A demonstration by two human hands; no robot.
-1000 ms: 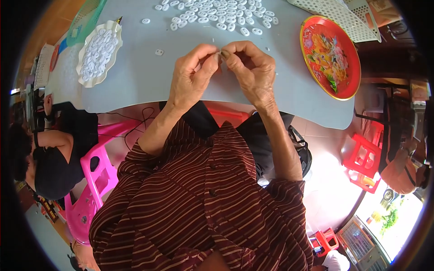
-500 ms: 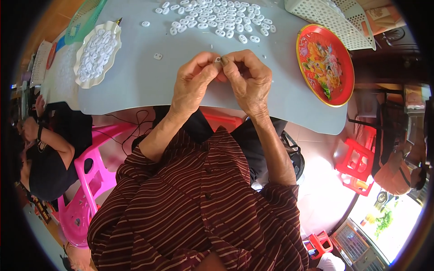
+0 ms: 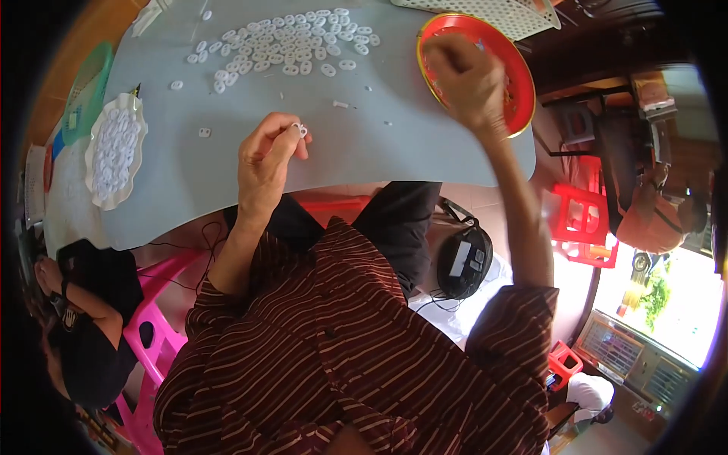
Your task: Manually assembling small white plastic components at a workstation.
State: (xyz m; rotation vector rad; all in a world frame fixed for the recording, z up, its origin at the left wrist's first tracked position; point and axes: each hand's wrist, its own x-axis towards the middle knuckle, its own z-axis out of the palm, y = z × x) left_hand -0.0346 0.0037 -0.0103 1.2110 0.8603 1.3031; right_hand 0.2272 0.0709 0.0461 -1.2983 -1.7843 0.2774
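Observation:
Near the table's front edge, my left hand (image 3: 262, 163) is closed, its thumb and fingertips pinching a small white plastic piece with round holes (image 3: 301, 130). My right hand (image 3: 472, 87) is over the round red tray (image 3: 519, 80) with a gold rim and is smeared by motion. Whether its fingers hold anything cannot be made out. Many white oval two-holed pieces (image 3: 303, 54) lie spread across the far middle of the table. A single white piece (image 3: 205, 133) lies left of my left hand, and a small white stick-like bit (image 3: 340, 104) lies between my hands.
On the left of the grey table (image 3: 178, 171) stand a wavy-edged white dish (image 3: 139, 155) heaped with white pieces and a green basket (image 3: 83, 95). A white perforated basket (image 3: 523, 19) is behind the tray. A person in black (image 3: 98, 318) sits at left, by a pink chair (image 3: 155, 334).
My hands have parted. The right one has swung right, over the red tray, while the left keeps a white piece in its fingertips. The whole view has shifted and turned.

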